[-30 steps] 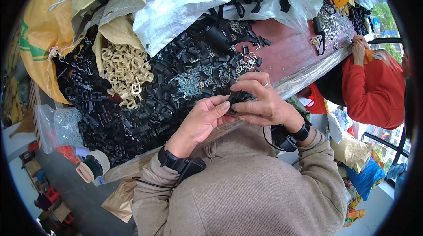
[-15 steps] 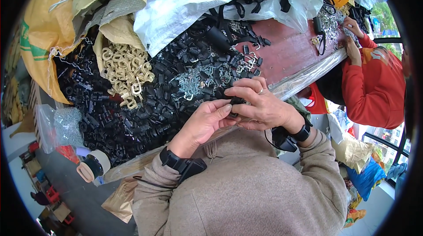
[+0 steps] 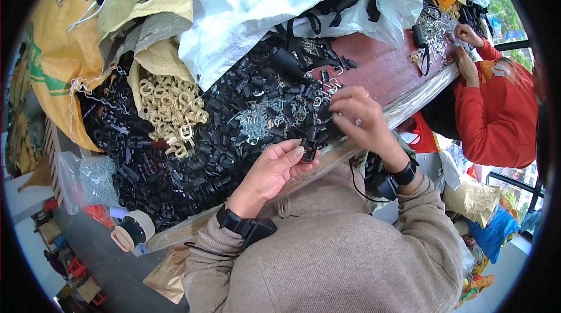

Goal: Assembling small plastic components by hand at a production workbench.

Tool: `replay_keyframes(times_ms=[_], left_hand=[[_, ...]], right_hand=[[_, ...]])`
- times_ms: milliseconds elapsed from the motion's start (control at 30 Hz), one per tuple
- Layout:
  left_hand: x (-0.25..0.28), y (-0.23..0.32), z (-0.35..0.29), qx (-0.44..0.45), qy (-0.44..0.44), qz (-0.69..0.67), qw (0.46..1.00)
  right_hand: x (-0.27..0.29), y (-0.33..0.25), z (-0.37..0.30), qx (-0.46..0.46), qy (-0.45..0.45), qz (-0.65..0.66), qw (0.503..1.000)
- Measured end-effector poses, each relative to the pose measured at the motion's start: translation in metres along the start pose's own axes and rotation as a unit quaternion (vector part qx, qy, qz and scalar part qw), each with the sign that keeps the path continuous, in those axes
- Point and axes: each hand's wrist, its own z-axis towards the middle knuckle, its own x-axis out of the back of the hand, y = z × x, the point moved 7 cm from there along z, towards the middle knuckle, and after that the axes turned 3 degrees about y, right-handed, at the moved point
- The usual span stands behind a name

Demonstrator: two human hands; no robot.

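Observation:
A small black plastic part (image 3: 309, 148) is pinched between the thumb and fingers of my left hand (image 3: 274, 167), above the table's near edge. My right hand (image 3: 362, 119) is apart from it, to the right, next to some silver metal hooks (image 3: 325, 92). Its fingers are bent and smeared by motion, so whether they hold anything cannot be made out. Under and beyond both hands spreads a heap of loose black plastic parts (image 3: 204, 161). A patch of small silver metal pieces (image 3: 255, 119) lies on the heap.
Cream-coloured buckles (image 3: 172, 108) spill from a sack at the left. A white plastic bag (image 3: 251, 9) covers the far side. A spool (image 3: 133, 230) stands by the left corner. At the right, a person in a red sleeve (image 3: 491, 114) works at the red tabletop (image 3: 380, 70).
My right hand has come away from the black part and moved up and right toward the silver hooks. My left hand keeps hold of the part, which now shows more plainly.

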Motion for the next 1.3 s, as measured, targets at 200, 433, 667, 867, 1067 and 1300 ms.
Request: replay_keyframes(times_ms=[200,433,667,867,1067,1300], left_hand=[[0.002,0.003,-0.001,-0.009,0.018,-0.005,1.0],[0.006,0.002,-0.003,-0.022,0.025,-0.026,0.999],[0.007,0.003,-0.007,-0.037,0.032,-0.03,0.998],[0.014,0.009,-0.008,-0.077,0.037,-0.059,0.995],[-0.002,0.023,0.001,-0.152,-0.008,-0.091,0.984],[-0.004,0.032,0.0,-0.197,-0.034,-0.109,0.974]], right_hand=[[0.013,0.06,0.01,-0.023,0.07,-0.177,0.981],[0.003,0.074,0.025,-0.04,0.029,-0.206,0.977],[-0.006,0.077,0.023,-0.063,0.009,-0.261,0.963],[-0.012,0.082,0.001,-0.309,0.012,0.223,0.924],[-0.059,0.02,-0.007,-0.321,0.013,0.665,0.674],[-0.082,0.0,-0.003,-0.306,-0.022,0.671,0.675]])
